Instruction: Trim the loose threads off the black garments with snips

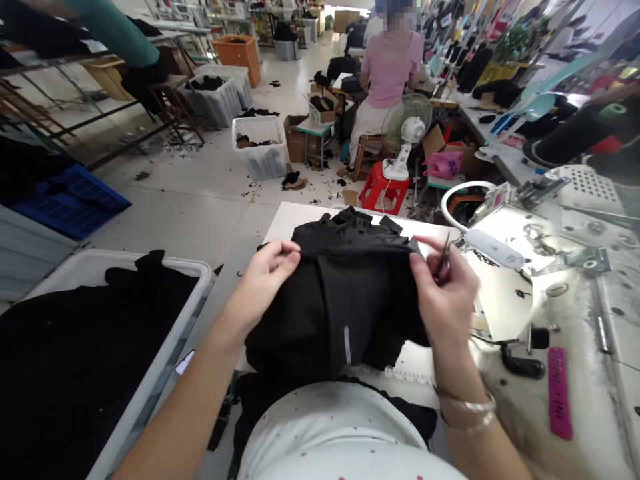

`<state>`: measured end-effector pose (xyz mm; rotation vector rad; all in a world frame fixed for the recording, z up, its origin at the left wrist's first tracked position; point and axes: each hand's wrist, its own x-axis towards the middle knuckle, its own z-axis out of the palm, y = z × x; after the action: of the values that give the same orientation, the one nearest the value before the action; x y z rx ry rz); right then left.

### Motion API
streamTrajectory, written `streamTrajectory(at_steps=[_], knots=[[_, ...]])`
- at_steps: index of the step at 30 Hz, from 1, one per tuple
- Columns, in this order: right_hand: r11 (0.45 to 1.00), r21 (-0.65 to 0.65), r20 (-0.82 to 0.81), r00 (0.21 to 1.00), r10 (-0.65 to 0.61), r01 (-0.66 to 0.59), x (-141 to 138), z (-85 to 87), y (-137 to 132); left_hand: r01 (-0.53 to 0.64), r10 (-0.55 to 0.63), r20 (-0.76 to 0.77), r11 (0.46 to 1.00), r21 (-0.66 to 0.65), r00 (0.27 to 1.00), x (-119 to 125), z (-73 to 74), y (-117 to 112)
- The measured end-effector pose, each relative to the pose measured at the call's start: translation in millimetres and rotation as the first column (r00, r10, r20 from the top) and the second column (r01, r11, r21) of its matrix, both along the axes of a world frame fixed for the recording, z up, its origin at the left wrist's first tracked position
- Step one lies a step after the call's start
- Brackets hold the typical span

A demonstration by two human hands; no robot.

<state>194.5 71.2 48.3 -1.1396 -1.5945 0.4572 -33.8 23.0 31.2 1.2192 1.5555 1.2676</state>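
A black garment [350, 300] is stretched between my two hands above a white work table. My left hand [273, 267] pinches its upper left edge between thumb and fingers. On the other side my right hand [445, 287] grips the upper right edge, and small dark thread snips [444, 257] sit in the same hand with the tips pointing up. A short whitish strip [347, 345] shows on the cloth's lower front. The fabric's far part lies bunched on the table [285, 215].
A sewing machine [550, 267] with a lamp [493, 248] stands close on the right. At the left is a white bin [203, 270] filled with black cloth. A fan [413, 130] rests on a red stool [384, 190] ahead, near a seated person in pink [393, 67].
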Motion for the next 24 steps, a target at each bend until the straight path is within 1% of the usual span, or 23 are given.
streamTrajectory(at_steps=[1,2,3,4,5,6,7,8,9,10,11,12,13,14,15,17,18,19,20,21,22,23,24], knots=[[0.999,-0.041,-0.045,0.999,0.017,-0.019,-6,-6.2,4,-0.072,0.079,-0.125,0.996,0.054,0.989,-1,-2.9,9],[0.995,-0.083,-0.067,0.997,0.047,-0.053,-12,-14.7,5,-0.109,0.130,-0.255,0.990,0.095,0.958,-2,-6.9,14],[0.986,-0.134,-0.062,0.993,0.096,-0.103,-17,-24.9,3,-0.106,0.142,-0.361,0.987,0.117,0.922,-3,-11.8,15],[0.970,-0.184,-0.043,0.987,0.155,-0.160,-21,-36.4,-2,-0.060,0.106,-0.451,0.992,0.115,0.886,-2,-17.6,13],[0.947,-0.235,-0.005,0.974,0.225,-0.220,-25,-48.8,-8,0.020,0.028,-0.524,0.996,0.085,0.851,-1,-24.3,8],[0.925,-0.284,0.031,0.962,0.273,-0.253,-29,-61.5,-16,0.109,-0.065,-0.582,0.993,0.041,0.810,1,-31.8,1],[0.908,-0.330,0.071,0.952,0.298,-0.259,-32,-73.7,-23,0.187,-0.150,-0.634,0.982,-0.009,0.758,3,-39.8,-6],[0.903,-0.360,0.140,0.943,0.303,-0.237,-34,-84.9,-28,0.239,-0.212,-0.684,0.969,-0.057,0.698,6,-47.9,-11],[0.905,-0.376,0.224,0.927,0.300,-0.202,-35,-94.2,-31,0.262,-0.250,-0.726,0.960,-0.099,0.640,8,-55.5,-16],[0.905,-0.380,0.303,0.899,0.315,-0.189,-35,-101.3,-32,0.266,-0.268,-0.755,0.955,-0.128,0.599,10,-61.9,-19],[0.907,-0.378,0.366,0.869,0.333,-0.188,-33,-105.6,-29,0.261,-0.271,-0.767,0.955,-0.139,0.582,11,-66.7,-20],[0.906,-0.374,0.400,0.847,0.350,-0.198,-29,-107.3,-25,0.251,-0.258,-0.763,0.959,-0.130,0.592,12,-69.5,-21],[0.905,-0.372,0.407,0.840,0.358,-0.205,-24,-106.5,-19,0.237,-0.235,-0.743,0.966,-0.106,0.627,12,-70.1,-21],[0.912,-0.366,0.397,0.855,0.335,-0.187,-17,-103.7,-12,0.213,-0.198,-0.706,0.975,-0.069,0.680,11,-68.8,-21],[0.927,-0.352,0.385,0.883,0.268,-0.128,-10,-99.4,-5,0.170,-0.144,-0.654,0.985,-0.024,0.743,10,-65.8,-21],[0.954,-0.291,0.372,0.927,0.048,0.067,1,-88.8,3,0.058,-0.030,-0.533,0.998,0.036,0.846,9,-56.8,-22],[0.957,-0.249,0.357,0.933,-0.050,0.147,4,-83.7,4,0.015,0.006,-0.474,0.999,0.042,0.881,10,-51.8,-22],[0.962,-0.214,0.327,0.940,-0.096,0.172,5,-79.4,1,-0.010,0.025,-0.423,0.999,0.036,0.906,12,-47.0,-23],[0.972,-0.192,0.283,0.956,-0.074,0.132,2,-76.2,-4,-0.018,0.026,-0.380,1.000,0.025,0.925,14,-42.6,-23],[0.982,-0.184,0.226,0.974,0.016,0.026,-3,-74.2,-10,-0.013,0.018,-0.340,1.000,0.016,0.940,17,-38.7,-22],[0.973,-0.193,0.176,0.971,0.161,-0.126,-10,-73.3,-18,-0.007,0.012,-0.301,1.000,0.017,0.954,21,-35.4,-21],[0.943,-0.202,0.136,0.946,0.296,-0.266,-18,-73.5,-25,-0.008,0.016,-0.266,0.999,0.031,0.964,24,-32.5,-20],[0.903,-0.217,0.105,0.911,0.399,-0.370,-26,-74.2,-31,-0.011,0.024,-0.242,0.999,0.051,0.970,26,-30.0,-18]])
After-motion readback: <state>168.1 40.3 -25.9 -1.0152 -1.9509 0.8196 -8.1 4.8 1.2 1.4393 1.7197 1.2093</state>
